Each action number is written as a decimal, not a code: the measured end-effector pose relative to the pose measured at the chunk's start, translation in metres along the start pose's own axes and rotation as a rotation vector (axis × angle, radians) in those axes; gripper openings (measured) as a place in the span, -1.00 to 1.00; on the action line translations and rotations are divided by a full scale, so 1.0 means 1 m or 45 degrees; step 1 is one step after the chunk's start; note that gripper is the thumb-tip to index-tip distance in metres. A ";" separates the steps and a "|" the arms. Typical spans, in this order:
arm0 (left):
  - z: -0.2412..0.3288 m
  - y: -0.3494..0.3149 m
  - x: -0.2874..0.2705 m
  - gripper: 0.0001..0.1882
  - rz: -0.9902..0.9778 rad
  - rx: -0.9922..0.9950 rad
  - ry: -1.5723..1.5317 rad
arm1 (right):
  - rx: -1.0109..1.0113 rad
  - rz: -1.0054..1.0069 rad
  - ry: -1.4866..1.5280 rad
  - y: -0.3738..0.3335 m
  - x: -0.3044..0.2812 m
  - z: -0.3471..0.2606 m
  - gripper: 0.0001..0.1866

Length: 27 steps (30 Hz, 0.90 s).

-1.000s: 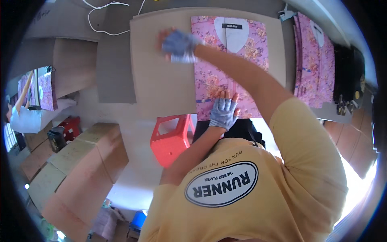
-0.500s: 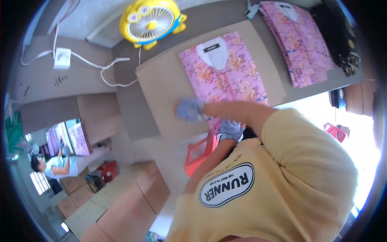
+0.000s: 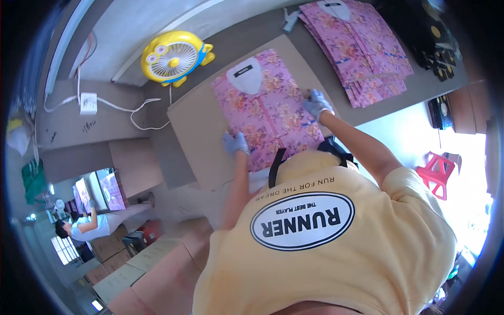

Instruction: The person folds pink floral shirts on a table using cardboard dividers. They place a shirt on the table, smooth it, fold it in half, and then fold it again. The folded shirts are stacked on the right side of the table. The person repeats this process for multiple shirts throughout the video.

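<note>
A folded pink floral garment [image 3: 270,113] with a white inner collar lies flat on a tan cardboard sheet [image 3: 197,131] in front of me. My left hand [image 3: 236,143], in a pale blue-grey glove, rests at the garment's left edge, fingers stretched forward. On the opposite side, my right hand [image 3: 318,105], gloved alike, touches the right edge with its fingers somewhat apart. The near end of the garment reaches close to my yellow shirt [image 3: 315,262]. Black straps hang by my waist.
A stack of matching folded garments [image 3: 362,52] sits to the right, beside dark items with gold discs [image 3: 441,47]. A yellow fan [image 3: 173,60] stands at the far left, near a white cable. Cardboard boxes [image 3: 163,278] and a person [image 3: 89,227] are leftward; a red stool [image 3: 437,174] is at right.
My right hand, earlier crossed over to the garment's left side, is now at its right edge. My left hand has moved from the near end to the left edge. The view has shifted.
</note>
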State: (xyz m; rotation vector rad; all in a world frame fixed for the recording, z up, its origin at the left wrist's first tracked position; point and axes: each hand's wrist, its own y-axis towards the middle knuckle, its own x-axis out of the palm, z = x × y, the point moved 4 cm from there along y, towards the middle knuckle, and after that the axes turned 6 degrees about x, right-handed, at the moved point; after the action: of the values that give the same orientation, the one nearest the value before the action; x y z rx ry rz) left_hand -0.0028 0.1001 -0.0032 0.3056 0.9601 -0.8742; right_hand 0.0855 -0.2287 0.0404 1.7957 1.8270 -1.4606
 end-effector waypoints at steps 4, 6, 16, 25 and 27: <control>-0.028 0.090 0.011 -0.51 -0.602 0.180 -0.582 | -0.095 -0.503 0.100 -0.005 0.009 -0.020 -0.26; 0.039 0.082 0.030 -0.59 -0.995 -0.339 -1.409 | -0.083 -0.506 0.297 0.010 -0.041 -0.003 -0.26; 0.327 0.040 0.117 -0.56 -0.948 0.174 -1.526 | -0.382 0.171 0.684 0.164 -0.281 0.079 -0.44; 0.377 -0.072 0.227 -0.51 -0.479 1.609 0.441 | -0.225 0.636 -0.832 0.212 -0.215 0.137 -0.33; 0.354 -0.052 0.212 -0.56 -0.549 1.416 0.026 | -0.269 0.637 -0.811 0.219 -0.213 0.136 -0.32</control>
State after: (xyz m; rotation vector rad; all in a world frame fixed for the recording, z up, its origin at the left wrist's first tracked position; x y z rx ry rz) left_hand 0.2225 -0.2475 0.0311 1.0743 0.4675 -1.7654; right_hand 0.2579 -0.5149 0.0180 1.3320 1.0751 -1.3568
